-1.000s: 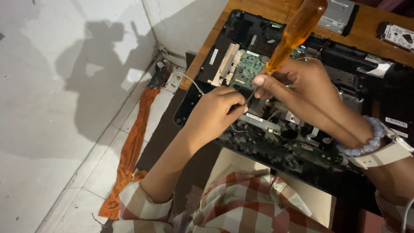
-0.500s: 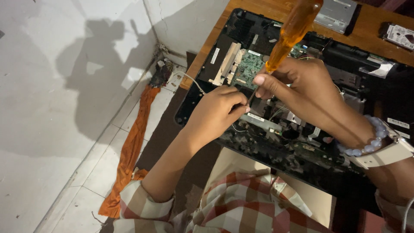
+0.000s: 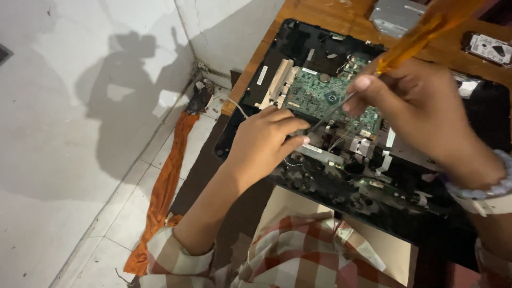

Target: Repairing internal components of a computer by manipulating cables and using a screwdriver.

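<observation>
Two bare hands are seen in the head view, both over an opened laptop chassis (image 3: 298,48) that lies on a wooden bench (image 3: 341,18). The right hand (image 3: 421,106) is closed around a screwdriver with an amber handle (image 3: 426,32); its thin metal shaft (image 3: 333,109) slants down-left across the green circuit board (image 3: 320,96). The left hand (image 3: 266,141) is curled at the shaft's tip, thumb and forefinger pinched together there; whether anything small is held in that grip cannot be told. A pale beaded bracelet (image 3: 493,186) is worn on the right wrist. A silver drive (image 3: 397,16) and a hard disk (image 3: 490,49) are set on the bench beyond the chassis. An orange cloth (image 3: 165,186) is stretched on the tiled floor (image 3: 122,224) beside the white wall (image 3: 80,133). Checked sleeves (image 3: 170,261) are visible below.
</observation>
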